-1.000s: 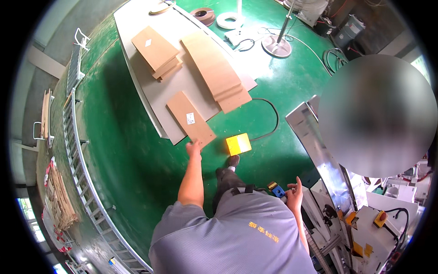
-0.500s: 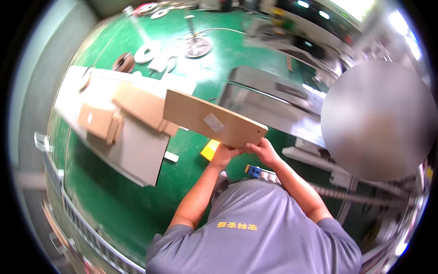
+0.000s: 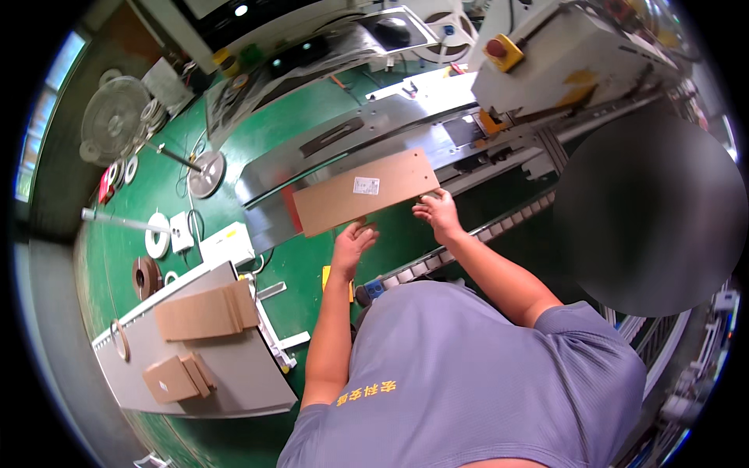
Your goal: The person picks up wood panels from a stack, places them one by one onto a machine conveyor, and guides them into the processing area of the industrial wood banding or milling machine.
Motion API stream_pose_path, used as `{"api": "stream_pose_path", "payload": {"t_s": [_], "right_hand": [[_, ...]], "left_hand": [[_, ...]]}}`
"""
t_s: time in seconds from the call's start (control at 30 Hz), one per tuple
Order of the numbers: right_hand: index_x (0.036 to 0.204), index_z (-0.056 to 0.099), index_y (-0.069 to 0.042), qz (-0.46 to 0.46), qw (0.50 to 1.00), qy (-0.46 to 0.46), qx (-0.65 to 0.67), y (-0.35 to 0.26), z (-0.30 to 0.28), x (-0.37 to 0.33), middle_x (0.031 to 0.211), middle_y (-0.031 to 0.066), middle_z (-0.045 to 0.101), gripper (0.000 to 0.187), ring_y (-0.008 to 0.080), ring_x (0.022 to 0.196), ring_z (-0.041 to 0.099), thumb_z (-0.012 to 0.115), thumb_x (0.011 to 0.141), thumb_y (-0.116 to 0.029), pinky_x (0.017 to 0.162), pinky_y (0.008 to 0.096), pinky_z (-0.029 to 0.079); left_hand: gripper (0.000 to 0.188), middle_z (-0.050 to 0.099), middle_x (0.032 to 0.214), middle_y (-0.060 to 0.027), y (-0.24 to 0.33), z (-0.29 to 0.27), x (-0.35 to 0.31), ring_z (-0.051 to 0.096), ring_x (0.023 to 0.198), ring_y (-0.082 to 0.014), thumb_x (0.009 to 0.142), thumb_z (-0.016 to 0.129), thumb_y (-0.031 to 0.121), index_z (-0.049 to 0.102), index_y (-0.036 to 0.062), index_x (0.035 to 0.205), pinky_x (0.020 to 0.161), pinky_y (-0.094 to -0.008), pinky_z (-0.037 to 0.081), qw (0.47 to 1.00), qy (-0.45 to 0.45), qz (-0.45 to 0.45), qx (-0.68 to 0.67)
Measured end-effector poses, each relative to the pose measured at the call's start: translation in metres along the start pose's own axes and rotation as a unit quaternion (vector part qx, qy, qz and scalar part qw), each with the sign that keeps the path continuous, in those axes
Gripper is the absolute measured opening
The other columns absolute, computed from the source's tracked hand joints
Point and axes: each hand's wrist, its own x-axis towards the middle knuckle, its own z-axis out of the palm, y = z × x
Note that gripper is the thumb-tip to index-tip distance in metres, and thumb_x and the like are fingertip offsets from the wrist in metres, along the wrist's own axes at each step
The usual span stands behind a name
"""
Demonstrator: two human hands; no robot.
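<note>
On the metal table (image 3: 265, 226) rn there's a flat brown board (image 3: 335, 201), white label (image 3: 366, 186) facing up, a couple of small dark spots nr its R end. Its long near side runs abt along the table's near edge; can't tell how much hangs over tbh.

Person's got both hands at that side of the table. L hand (image 3: 356, 243) is just off the near edge, fingers loosely bent and apart, tips right by the board's long side, left of its middle. R hand (image 3: 438, 212) is further along the same edge, at the board's near R corner, thumb + fingers spread, not clamped. So the board sits beyond both hands, not b/w closed fingers. Can't tell if the fingertips are actually touching it.

Other stuff, going by the table: white machine w/ a red button (image 3: 495, 48) past its R end, round fan base (image 3: 207, 173) off its L end, grey panel (image 3: 234, 382) w/ brown board stacks (image 3: 204, 313) to the L and nearer, yellow box (image 3: 326, 274) on the floor on the near side, partly behind the L forearm.
</note>
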Motion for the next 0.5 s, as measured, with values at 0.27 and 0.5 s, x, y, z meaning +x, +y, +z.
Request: {"api": "stream_pose_path", "payload": {"t_s": [0.27,0.5], "right_hand": [[0.142,-0.023,-0.003,-0.082,0.975,-0.119,-0.17,0.008,0.038,0.0,0.108,0.0179,0.056,0.099,0.017,0.067,0.062,0.056,0.082,-0.006,0.057,0.0277,0.052],[0.138,-0.032,-0.009,-0.044,0.971,-0.15,-0.18,0.016,0.061,0.008,0.09,0.0132,0.062,0.102,0.0167,0.06,0.06,0.055,0.084,-0.008,0.057,0.0284,0.052]], "left_hand": [[0.033,0.059,0.111,-0.0053,0.031,-0.008,0.002,0.061,0.09,-0.0143,0.085,0.057,0.0,0.056,0.0023,0.117,0.074,-0.026,0.05,0.961,0.15,0.141,0.186],[0.036,0.049,0.124,-0.0086,0.033,-0.012,0.011,0.059,0.085,-0.0146,0.08,0.057,-0.002,0.054,-0.0002,0.116,0.072,-0.0252,0.05,0.926,0.193,0.232,0.225]]}}
